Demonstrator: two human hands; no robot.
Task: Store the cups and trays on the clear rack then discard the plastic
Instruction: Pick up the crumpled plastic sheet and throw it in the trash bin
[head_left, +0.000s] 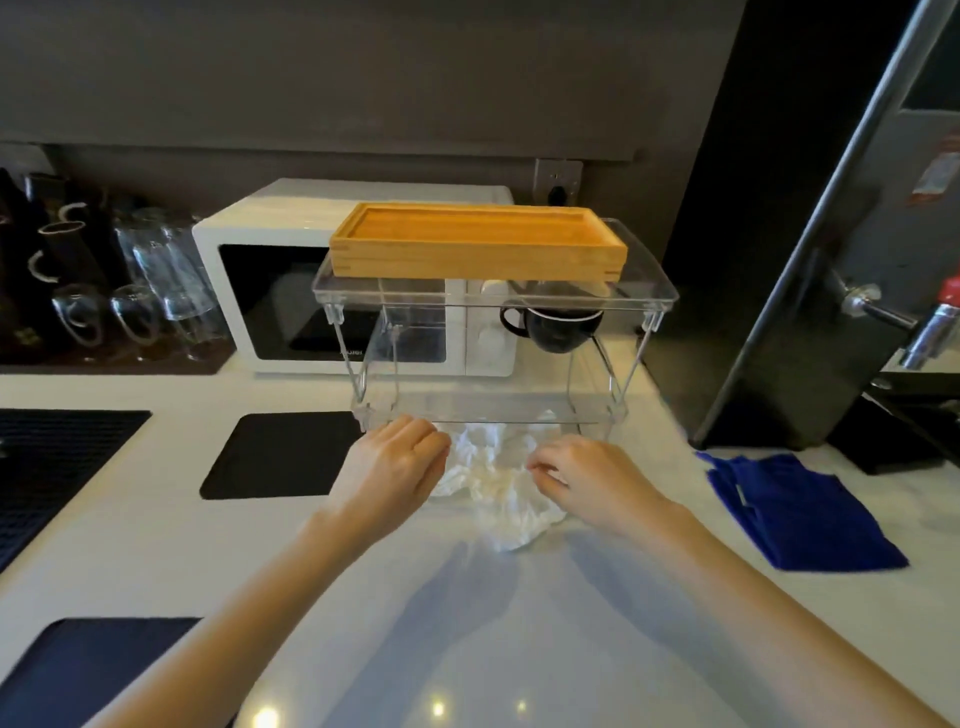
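I saw the clear rack just beyond both hands, blue cloth off right. My left hand and right hand each pinched the crumpled plastic lying between them

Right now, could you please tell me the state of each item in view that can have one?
Wooden tray: flat on the top shelf of the clear rack.
Black cup: upright, under the top shelf.
Plastic: crumpled on the counter, in front of the rack.
Left hand: fingers curled on the plastic.
Right hand: pinching the plastic.
Microwave: door shut.
Blue cloth: lying loose on the counter.
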